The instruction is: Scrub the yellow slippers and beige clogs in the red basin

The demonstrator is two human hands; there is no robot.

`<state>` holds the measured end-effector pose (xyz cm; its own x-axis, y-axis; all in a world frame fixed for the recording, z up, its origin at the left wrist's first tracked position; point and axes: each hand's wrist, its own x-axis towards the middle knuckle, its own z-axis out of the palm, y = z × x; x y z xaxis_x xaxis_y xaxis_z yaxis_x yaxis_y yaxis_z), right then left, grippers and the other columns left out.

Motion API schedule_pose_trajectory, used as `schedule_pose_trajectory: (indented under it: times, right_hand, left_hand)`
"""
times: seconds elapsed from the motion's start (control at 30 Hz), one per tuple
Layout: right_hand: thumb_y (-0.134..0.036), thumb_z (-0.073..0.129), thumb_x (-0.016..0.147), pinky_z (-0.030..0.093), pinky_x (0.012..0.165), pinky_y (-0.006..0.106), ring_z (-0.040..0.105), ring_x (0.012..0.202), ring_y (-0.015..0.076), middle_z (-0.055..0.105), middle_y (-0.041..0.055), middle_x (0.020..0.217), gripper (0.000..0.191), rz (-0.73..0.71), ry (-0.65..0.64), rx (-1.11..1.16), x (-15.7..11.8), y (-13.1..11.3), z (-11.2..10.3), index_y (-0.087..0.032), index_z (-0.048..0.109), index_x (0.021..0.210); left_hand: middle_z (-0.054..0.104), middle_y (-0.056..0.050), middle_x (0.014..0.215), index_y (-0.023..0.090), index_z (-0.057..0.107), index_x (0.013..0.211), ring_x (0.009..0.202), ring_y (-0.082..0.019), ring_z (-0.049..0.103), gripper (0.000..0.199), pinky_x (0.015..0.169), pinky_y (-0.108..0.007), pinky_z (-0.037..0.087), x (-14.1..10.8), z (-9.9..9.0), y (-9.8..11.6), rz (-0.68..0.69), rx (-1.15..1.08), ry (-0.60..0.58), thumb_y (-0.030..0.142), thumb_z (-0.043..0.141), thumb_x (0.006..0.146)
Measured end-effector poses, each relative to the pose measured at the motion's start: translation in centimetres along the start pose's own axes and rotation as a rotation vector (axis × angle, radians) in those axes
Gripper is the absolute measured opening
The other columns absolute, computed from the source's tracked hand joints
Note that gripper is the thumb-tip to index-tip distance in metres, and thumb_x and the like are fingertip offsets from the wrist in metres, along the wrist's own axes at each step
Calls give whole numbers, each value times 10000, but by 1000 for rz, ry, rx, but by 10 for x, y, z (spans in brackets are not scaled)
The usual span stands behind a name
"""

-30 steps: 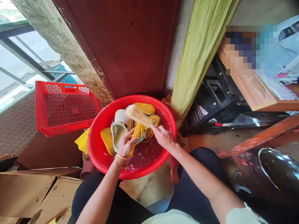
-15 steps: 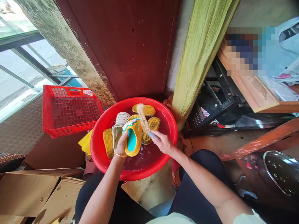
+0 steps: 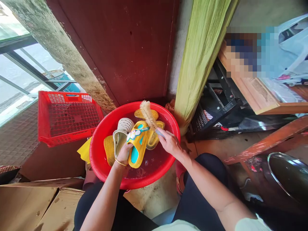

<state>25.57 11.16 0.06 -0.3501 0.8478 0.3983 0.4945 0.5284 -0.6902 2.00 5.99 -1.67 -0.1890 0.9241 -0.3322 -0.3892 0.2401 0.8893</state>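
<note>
1. Left hand (image 3: 123, 153) closed around the near edge of a small yellow slipper (image 3: 137, 141) with a teal footbed, held tilted above the water in the red basin (image 3: 101, 166); footbed and strap face up.
2. Right hand (image 3: 170, 143) wrapped around the pale blue handle of a scrub brush (image 3: 148, 115). Bristle head points up and away, just over the toe end of the held slipper. Whether bristles touch the strap cannot be told from this angle.
3. Basin sits on the floor between the person's knees, holding shallow reddish-looking water.
4. Other footwear in the basin: a cream slotted sandal (image 3: 121, 130) just left of the held slipper; yellow ribbed soles, one at far left (image 3: 108, 149), one at the back rim (image 3: 141, 114), one to the right (image 3: 154, 138) partly behind the brush.
5. Progress, as a judgement: scrubbing is under way on one slipper only. The rest lie wet in the basin; none has been set out beside it, so most of the washing seems left. How clean each piece is cannot be judged.
6. Surroundings: red crate (image 3: 68, 115) to the left stands apart from the basin; cardboard (image 3: 31, 205) lower left; metal bowl (image 3: 288, 176) lower right.
</note>
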Motion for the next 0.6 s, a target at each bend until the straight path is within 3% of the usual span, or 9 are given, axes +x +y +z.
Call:
schedule_pose_trajectory:
  times: [0.13, 0.37, 0.5, 0.6]
  right_hand:
    - [-274, 527, 998, 525, 1084, 357, 670, 1218, 227, 711, 82, 1326, 445, -32, 16, 102, 4, 3, -19, -227, 617, 1431]
    - [-226, 594, 945, 574, 993, 337, 736, 1060, 213, 764, 34, 1224, 419, 54, -238, -53, -7, 14, -37, -298, 691, 1347]
    - [-236, 550, 974, 539, 1064, 358, 689, 1194, 217, 717, 46, 1327, 434, 11, -139, 52, -7, 9, -35, -268, 655, 1394]
    - [-253, 555, 973, 543, 1055, 353, 686, 1196, 220, 706, 39, 1346, 443, -9, -202, 33, -4, 7, -38, -279, 645, 1406]
  left_hand:
    - [731, -133, 1262, 144, 699, 1255, 1256, -368, 620, 736, 1080, -434, 498, -2, -3, -2, 257, 259, -80, 484, 841, 619]
    - [645, -128, 1414, 151, 644, 1383, 1377, -375, 528, 761, 1189, -432, 375, -11, -18, 5, 541, 489, 41, 452, 750, 691]
    - [648, -110, 1414, 179, 680, 1335, 1379, -374, 528, 694, 1213, -442, 340, -9, -17, 9, 566, 667, 23, 318, 739, 658]
    - [667, -112, 1381, 188, 699, 1294, 1374, -374, 533, 658, 1191, -431, 377, -6, -12, 6, 544, 640, 65, 282, 754, 645]
